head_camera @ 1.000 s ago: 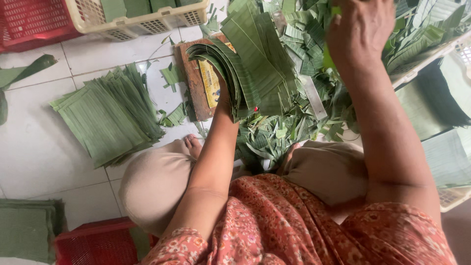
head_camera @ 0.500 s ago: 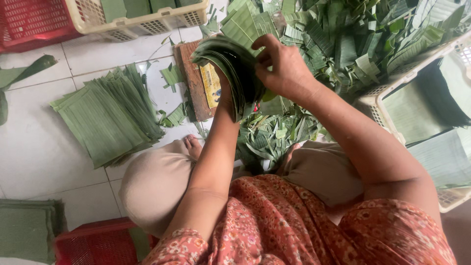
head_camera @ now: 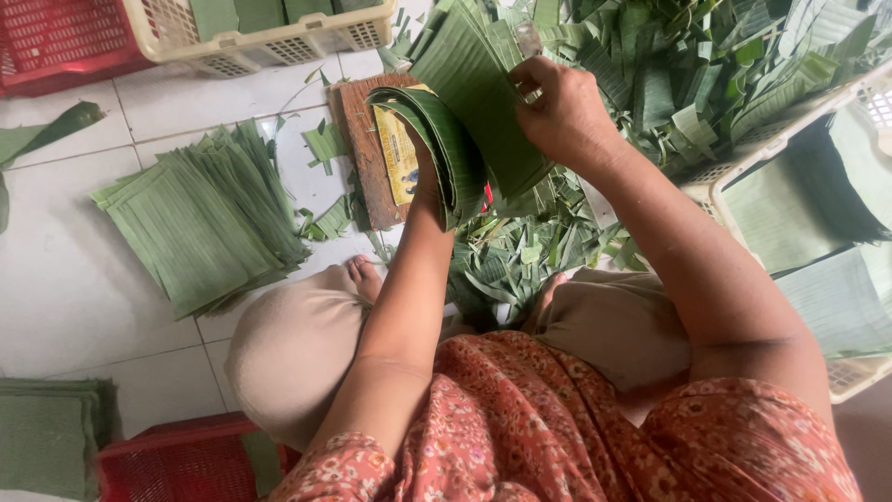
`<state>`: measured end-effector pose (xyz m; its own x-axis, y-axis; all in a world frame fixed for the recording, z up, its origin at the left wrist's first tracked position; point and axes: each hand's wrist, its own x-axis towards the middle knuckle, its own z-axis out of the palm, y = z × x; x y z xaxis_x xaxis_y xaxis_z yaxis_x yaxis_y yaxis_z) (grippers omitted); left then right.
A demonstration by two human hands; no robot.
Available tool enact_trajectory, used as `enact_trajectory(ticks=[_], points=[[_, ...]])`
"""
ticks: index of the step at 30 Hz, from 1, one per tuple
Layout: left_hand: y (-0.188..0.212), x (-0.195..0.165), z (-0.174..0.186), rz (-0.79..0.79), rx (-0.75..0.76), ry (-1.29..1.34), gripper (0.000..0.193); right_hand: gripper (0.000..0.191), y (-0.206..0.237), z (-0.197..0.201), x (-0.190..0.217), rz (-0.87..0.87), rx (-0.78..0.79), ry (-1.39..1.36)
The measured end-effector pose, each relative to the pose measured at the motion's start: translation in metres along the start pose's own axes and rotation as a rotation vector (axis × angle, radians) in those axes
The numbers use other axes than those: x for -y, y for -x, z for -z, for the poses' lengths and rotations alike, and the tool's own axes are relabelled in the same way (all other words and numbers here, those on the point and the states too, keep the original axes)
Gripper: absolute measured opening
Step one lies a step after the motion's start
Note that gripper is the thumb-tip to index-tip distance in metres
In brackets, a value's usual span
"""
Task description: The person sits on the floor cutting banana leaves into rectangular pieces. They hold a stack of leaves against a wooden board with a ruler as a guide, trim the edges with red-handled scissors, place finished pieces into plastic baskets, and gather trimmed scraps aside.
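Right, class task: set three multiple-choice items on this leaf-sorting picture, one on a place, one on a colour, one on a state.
1. Where does the flat stack of cut green leaf pieces lie?
A in a crate
B on the white tiled floor
C on a lap

2. What colour is the plastic crate at top left?
A red
B blue
C black

3. How is the curved bundle of green leaves held?
A lying loose
B tied with string
C gripped in the left hand, the right hand on its top leaf

B, it rests on tiles; A, plainly red; C, both hands on it.
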<state>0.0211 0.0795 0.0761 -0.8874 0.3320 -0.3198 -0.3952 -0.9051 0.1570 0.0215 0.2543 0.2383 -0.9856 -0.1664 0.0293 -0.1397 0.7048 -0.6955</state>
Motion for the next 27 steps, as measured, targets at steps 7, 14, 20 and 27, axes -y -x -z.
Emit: enact_trajectory(ticks=[7, 14, 20, 27], points=[[-0.012, 0.001, 0.016, -0.126, -0.283, -0.213, 0.091, 0.035, 0.011, -0.004, 0.018, 0.156, -0.135, 0.161], [-0.017, 0.005, 0.027, -0.075, -0.232, -0.196, 0.091, 0.052, 0.01, -0.014, 0.025, 0.19, -0.185, 0.294], [-0.009, 0.002, 0.007, -0.107, -0.232, -0.221, 0.088, 0.066, 0.014, -0.021, 0.026, 0.233, -0.217, 0.237], [-0.013, 0.003, 0.02, 0.002, 0.12, -0.043, 0.093, 0.059, 0.019, -0.02, 0.045, 0.123, -0.084, 0.032]])
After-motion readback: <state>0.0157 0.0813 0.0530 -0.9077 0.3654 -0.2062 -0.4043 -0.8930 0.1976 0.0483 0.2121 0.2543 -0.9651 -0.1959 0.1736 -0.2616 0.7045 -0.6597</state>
